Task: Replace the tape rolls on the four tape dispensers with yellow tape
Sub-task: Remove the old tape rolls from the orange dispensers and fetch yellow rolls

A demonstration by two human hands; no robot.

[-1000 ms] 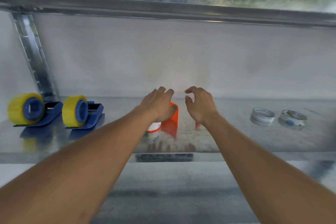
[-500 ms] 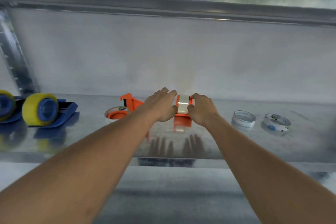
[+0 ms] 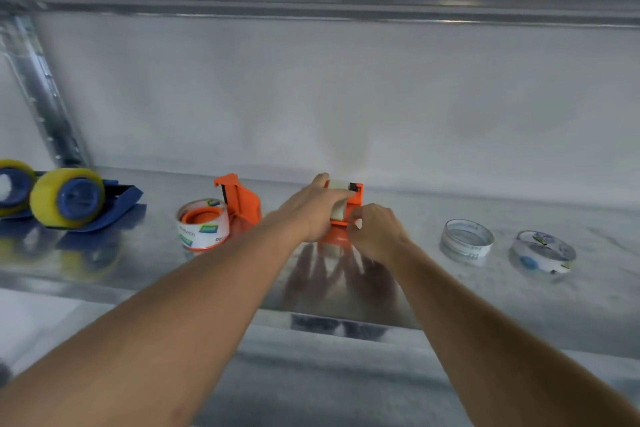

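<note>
The orange dispenser (image 3: 348,210) stands between my hands, its roll on edge and facing me. My left hand (image 3: 313,210) wraps the clear roll (image 3: 337,208) from the left; my right hand (image 3: 375,232) pinches its near edge (closer in). Spare rolls lie off right.
</note>
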